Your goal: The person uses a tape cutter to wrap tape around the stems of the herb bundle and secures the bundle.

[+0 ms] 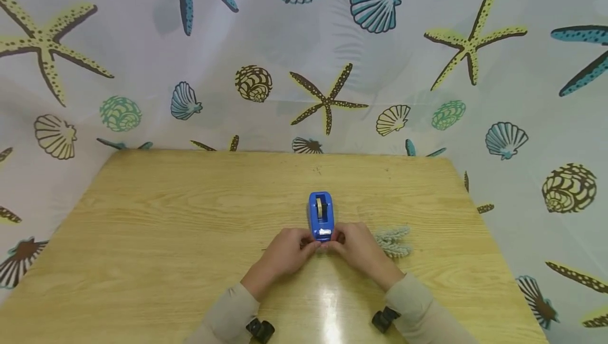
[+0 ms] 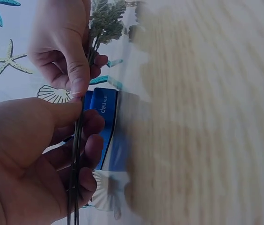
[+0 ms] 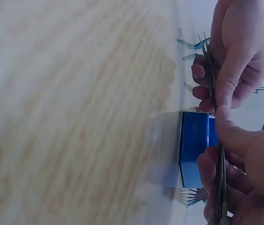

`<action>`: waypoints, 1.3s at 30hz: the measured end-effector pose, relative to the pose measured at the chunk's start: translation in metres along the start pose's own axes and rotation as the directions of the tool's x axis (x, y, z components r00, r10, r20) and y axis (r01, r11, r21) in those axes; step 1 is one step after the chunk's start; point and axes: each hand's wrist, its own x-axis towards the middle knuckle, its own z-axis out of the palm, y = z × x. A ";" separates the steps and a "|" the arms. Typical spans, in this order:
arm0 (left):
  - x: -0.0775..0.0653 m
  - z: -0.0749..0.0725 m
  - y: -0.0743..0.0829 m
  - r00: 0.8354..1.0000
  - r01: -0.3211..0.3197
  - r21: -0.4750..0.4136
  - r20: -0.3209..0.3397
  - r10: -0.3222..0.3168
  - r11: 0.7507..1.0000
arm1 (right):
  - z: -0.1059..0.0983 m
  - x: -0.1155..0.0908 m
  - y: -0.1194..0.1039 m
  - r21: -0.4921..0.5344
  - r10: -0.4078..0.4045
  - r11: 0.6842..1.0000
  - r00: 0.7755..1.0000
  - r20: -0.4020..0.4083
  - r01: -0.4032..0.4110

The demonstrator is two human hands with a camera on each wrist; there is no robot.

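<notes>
A blue tape dispenser (image 1: 314, 222) with a roll of tape (image 1: 319, 208) stands on the table in the head view. Just in front of it my two hands meet, thumb tips close together. Thin dark stems run lengthwise through both hands. My left hand (image 1: 287, 251) pinches the stems (image 2: 76, 159) between thumb and curled fingers, towards their bare ends. Further along, my right hand (image 1: 359, 246) pinches the same bundle. Grey-green leafy heads (image 1: 395, 242) of the sprigs stick out to the right of my right hand. In the head view the stems are mostly hidden by the hands.
The wooden table (image 1: 166, 228) reaches back to a white cloth (image 1: 266, 32) printed with shells and starfish, which also hangs at both sides. Each wrist wears a small black camera (image 1: 260, 329) over a beige sleeve (image 1: 228, 312).
</notes>
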 end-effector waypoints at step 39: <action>-0.007 -0.009 -0.004 1.000 -0.010 -0.064 0.003 0.011 0.998 | -0.001 -0.005 -0.018 0.038 -0.048 0.998 0.992 0.113 0.044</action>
